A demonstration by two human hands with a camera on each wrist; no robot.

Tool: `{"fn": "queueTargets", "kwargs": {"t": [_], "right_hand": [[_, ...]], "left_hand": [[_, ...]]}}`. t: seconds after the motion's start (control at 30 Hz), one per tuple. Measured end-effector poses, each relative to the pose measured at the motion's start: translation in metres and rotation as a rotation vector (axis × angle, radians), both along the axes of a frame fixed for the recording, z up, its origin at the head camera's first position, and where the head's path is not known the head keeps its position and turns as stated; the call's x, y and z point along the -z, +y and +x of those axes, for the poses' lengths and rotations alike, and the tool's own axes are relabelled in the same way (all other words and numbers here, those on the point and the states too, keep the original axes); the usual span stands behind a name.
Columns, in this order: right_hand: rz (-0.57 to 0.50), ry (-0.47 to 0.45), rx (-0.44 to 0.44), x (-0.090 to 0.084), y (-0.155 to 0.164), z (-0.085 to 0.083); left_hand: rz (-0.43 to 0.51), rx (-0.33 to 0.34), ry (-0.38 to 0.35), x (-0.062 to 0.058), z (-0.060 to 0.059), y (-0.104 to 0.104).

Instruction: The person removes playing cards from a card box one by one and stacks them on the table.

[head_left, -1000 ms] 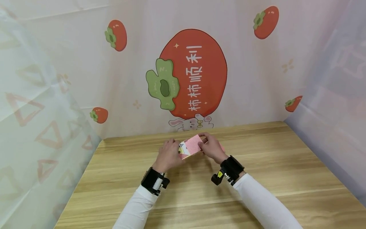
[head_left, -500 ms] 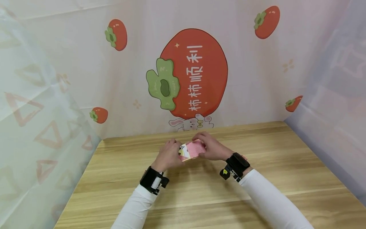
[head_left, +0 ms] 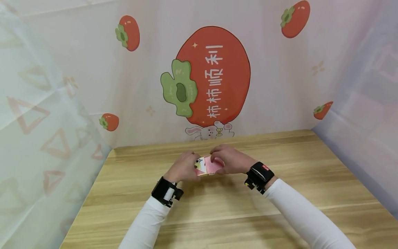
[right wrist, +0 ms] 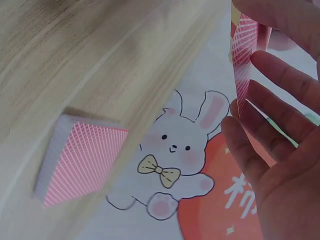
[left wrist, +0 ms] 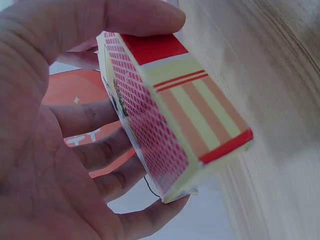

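Over the middle of the wooden table [head_left: 217, 211] both hands meet on a playing-card box [head_left: 200, 166]. My left hand [head_left: 184, 166] grips the box from the left. In the left wrist view the box [left wrist: 170, 110] has a red diamond-patterned face and a yellow-and-orange striped side, with the thumb on top and the fingers [left wrist: 100, 150] underneath. My right hand [head_left: 229, 160] pinches a thin packet of pink-backed cards [head_left: 215, 166] at the box's right end. The right wrist view shows that packet [right wrist: 242, 65] edge-on by the fingers [right wrist: 280, 95].
A second stack of pink-backed cards [right wrist: 82, 160] lies flat on the table near its far edge; my right hand hides it in the head view. A printed curtain with a persimmon and rabbit [head_left: 208, 131] closes off the back; plain curtains stand at both sides.
The right hand has slid left and the pink cards, which stuck well out of the box a second ago, now show only a short way. The left hand has barely moved.
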State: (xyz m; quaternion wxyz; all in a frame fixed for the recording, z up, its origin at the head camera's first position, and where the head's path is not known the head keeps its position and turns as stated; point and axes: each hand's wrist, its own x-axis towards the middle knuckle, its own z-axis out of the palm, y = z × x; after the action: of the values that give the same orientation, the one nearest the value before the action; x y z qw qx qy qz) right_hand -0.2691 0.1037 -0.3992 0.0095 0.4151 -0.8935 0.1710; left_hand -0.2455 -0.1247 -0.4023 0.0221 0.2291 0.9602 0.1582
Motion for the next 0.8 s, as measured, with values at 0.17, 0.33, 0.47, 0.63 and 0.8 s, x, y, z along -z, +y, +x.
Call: {"fn": "queueTargets", "kwargs": {"t": [0.17, 0.33, 0.47, 0.63, 0.8], "right_hand": [[0.055, 0.094, -0.028, -0.0005, -0.0038, 0.0037], [0.029, 0.111, -0.058, 0.0005, -0.0059, 0.0055], [0.011, 0.069, -0.049, 0.0000, -0.0074, 0.0051], [-0.003, -0.028, -0.029, -0.0024, -0.0071, 0.0052], [-0.014, -0.082, -0.029, -0.0006, -0.0054, 0.0029]], "left_hand": [[-0.063, -0.002, 0.001, -0.0016, 0.0010, 0.0007], [-0.085, -0.015, 0.032, -0.0005, 0.0024, 0.0006], [-0.067, -0.006, 0.063, -0.0006, 0.0025, -0.0004], [-0.056, 0.023, 0.072, -0.0012, 0.0028, -0.0024], [-0.061, 0.034, 0.083, 0.0001, 0.0025, -0.0035]]}}
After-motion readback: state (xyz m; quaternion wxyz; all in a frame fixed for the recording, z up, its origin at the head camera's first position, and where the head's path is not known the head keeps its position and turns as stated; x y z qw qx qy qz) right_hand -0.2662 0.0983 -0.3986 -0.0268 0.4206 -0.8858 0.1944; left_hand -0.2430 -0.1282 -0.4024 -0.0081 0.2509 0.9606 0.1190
